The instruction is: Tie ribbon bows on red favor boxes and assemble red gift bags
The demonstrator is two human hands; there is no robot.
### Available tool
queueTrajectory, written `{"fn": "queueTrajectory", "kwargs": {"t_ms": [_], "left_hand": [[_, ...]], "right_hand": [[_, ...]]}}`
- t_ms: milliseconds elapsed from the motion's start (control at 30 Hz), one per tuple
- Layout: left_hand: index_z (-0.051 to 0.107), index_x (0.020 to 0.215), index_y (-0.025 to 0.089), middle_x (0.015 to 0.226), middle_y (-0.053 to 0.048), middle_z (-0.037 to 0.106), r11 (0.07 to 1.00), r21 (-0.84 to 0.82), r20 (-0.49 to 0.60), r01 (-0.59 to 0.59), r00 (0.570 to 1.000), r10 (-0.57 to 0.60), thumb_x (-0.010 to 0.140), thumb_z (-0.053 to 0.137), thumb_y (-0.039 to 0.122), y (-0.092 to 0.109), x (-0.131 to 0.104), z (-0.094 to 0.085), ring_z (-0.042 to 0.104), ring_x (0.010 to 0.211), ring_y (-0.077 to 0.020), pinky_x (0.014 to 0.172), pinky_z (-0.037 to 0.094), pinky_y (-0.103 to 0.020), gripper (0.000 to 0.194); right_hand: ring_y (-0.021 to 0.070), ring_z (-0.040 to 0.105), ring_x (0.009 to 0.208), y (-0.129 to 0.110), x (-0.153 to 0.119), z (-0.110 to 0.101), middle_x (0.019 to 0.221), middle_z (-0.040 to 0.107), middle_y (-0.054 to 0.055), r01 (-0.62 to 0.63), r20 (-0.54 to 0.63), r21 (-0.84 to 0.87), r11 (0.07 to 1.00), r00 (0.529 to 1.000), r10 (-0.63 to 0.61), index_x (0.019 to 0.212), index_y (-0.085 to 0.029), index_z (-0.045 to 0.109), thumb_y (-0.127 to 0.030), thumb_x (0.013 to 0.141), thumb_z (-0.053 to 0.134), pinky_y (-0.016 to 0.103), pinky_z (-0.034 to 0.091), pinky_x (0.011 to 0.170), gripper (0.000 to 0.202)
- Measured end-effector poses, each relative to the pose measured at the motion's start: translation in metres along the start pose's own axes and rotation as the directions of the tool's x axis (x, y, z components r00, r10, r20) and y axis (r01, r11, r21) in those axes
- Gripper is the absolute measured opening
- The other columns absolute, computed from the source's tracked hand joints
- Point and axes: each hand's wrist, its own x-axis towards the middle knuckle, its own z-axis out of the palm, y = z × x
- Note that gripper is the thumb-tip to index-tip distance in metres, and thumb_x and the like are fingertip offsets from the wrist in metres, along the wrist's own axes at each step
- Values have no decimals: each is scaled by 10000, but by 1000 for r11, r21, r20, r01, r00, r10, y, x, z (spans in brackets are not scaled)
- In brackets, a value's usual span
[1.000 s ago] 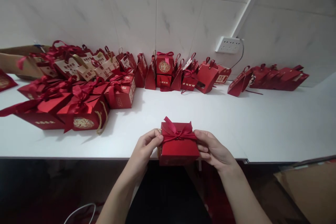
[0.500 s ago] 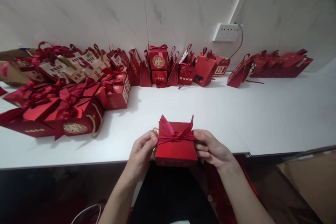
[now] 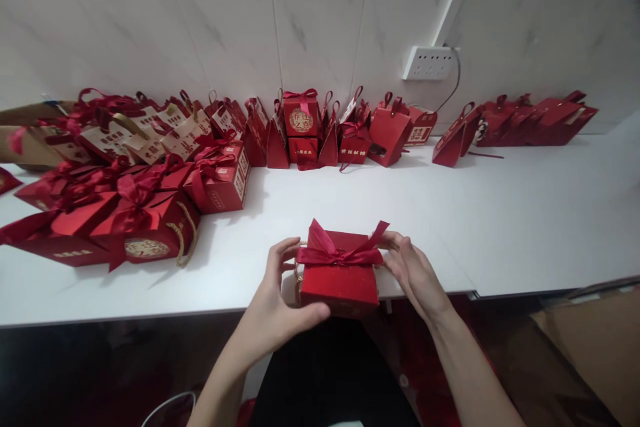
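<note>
A red gift box (image 3: 340,285) with gold cord at its left side sits at the table's front edge, tied on top with a dark red ribbon bow (image 3: 342,256). My left hand (image 3: 280,300) is spread around the box's left side. Its thumb lies against the lower front edge, and the curled fingers are behind the cord, with a gap to the box. On the other side, my right hand (image 3: 415,273) is open beside the box, thumb raised. Its fingertips are partly hidden behind the ribbon's right end, so I cannot tell whether they touch it.
Finished-looking red boxes with bows (image 3: 145,223) crowd the left of the white table (image 3: 400,207). Several small gift bags and boxes (image 3: 301,117) line the tiled wall, more (image 3: 537,120) at the right. A power socket (image 3: 431,63) is on the wall; a cardboard box (image 3: 590,340) stands lower right.
Both hands have let go of the ribbon ends, and the bow's loops have spread wider. My left hand opened and lowered its thumb to the box front; my right hand opened with its thumb up.
</note>
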Motion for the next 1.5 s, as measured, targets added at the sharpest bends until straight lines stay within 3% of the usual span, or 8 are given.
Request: {"fn": "queueTrajectory", "kwargs": {"t_ms": [133,267,533,733,1067,1167,1267,1500], "left_hand": [[342,1304,277,1293,-102,476,983,177,-139,-40,988,65,757,659,406,-2,17,-9,453,1216,-242,1025,343,-418,645],[434,1222,216,1286,-124,485,962,268,-508,-46,842,182,795,587,438,-7,28,-21,455,1214,-262,1040,321,-461,506],[513,1164,208,1272,-97,518,966,242,-431,-91,882,191,855,497,480,2,20,-13,447,1228,-248,1071,300,-430,412],[519,1144,209,1217,-103,541,798,559,-279,-225,855,437,818,580,408,18,25,1,481,1184,-267,1020,346,-453,387],[560,929,203,1165,-88,586,698,606,-101,-381,834,543,891,478,189,6,26,0,475,1240,-231,1006,423,-420,91],[579,937,208,1189,-83,553,660,607,-59,-442,803,593,878,508,163,5,22,-3,512,1194,-218,983,462,-397,103],[614,950,226,1221,-77,511,628,601,-58,-494,756,651,862,537,153,0,20,-3,545,1146,-216,921,519,-374,138],[640,1019,293,927,-29,523,507,700,-127,-503,611,781,801,603,81,-28,2,-2,584,901,-161,781,545,-308,306]], "right_hand": [[216,568,1032,-2,-17,6,1082,638,83,45,86,-137,990,996,-34,1095,-231,621,-654,848,416,372,425,952,531],[218,630,811,-17,-49,8,795,690,83,41,262,-243,969,965,25,780,-190,698,-617,895,341,365,468,834,569],[230,598,904,-11,-19,6,941,635,88,202,-55,-549,811,960,-276,873,-199,618,-477,849,530,369,498,778,292],[259,365,1330,11,16,21,1456,328,121,339,174,-510,790,941,-292,1344,-251,312,-374,773,647,465,423,1022,674],[245,579,1011,3,-33,44,1102,538,90,434,257,-643,630,898,-357,1136,-235,431,-321,743,686,424,521,873,476],[327,446,1221,5,-23,43,1274,413,156,470,172,-678,565,849,-500,1254,-223,312,-369,656,760,515,452,965,762],[343,309,1347,4,-3,43,1440,244,189,446,237,-618,648,891,-387,1387,-230,127,-393,651,766,544,359,1055,988],[303,506,1200,6,7,44,1334,420,185,318,244,-487,813,944,-223,1424,-206,116,-399,640,783,491,435,1004,1047]]}}
